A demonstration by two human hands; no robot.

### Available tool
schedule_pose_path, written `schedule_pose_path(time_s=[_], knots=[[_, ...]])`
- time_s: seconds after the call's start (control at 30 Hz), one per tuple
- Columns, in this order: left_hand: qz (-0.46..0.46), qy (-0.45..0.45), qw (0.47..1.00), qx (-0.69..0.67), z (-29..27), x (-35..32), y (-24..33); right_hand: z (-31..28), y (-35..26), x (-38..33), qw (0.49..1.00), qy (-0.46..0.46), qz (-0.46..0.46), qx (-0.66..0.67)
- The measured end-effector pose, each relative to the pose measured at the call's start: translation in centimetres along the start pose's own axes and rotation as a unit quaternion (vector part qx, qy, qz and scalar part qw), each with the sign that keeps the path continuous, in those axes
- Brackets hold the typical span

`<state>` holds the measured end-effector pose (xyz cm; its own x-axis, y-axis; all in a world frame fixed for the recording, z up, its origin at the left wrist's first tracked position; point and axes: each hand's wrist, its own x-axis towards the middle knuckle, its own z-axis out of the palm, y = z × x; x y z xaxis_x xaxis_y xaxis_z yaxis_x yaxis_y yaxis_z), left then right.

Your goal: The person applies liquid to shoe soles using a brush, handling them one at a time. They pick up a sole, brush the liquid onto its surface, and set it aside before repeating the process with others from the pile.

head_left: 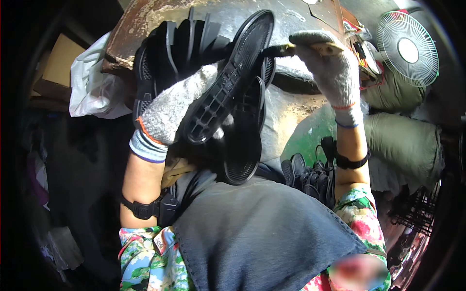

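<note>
At the far left of the frame a white bag (92, 85) slumps beside a brown box (58, 65). Just right of it, in the upper middle, a stack of black soles (187, 41) stands on edge on the worn bench (141, 19).

The left hand (177, 109), in a grey knit glove, holds one sole (228, 77) at a slant across the centre, tread side to the camera. Its fingers are wrapped round the back of the sole and mostly hidden, so I cannot tell exactly how they close; the thumb side presses the sole's left edge. Another sole (245, 140) hangs just below, overlapping it.

The right hand (332, 68), gloved too, is clenched round a tool handle (323, 47) in the upper right; the dark tip (276, 50) meets the sole's upper right edge, well away from the left fingers.

My worry is that the tip could skid off the edge and run down toward the left glove, since the sole is gripped only low down and may twist under pressure. The lower sole might also slide off onto the lap (262, 233). A fan (407, 48) sits at the far right.
</note>
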<state>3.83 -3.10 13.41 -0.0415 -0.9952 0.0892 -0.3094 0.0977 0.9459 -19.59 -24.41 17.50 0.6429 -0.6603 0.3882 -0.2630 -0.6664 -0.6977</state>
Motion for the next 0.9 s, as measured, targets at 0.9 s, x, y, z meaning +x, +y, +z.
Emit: schedule_pose_path(time_s=[0.9], knots=[[-0.041,-0.007,0.990,0.137,4.1,-2.5,-3.1,4.9,-4.2,-3.6,0.990,0.049,0.065,-0.116]])
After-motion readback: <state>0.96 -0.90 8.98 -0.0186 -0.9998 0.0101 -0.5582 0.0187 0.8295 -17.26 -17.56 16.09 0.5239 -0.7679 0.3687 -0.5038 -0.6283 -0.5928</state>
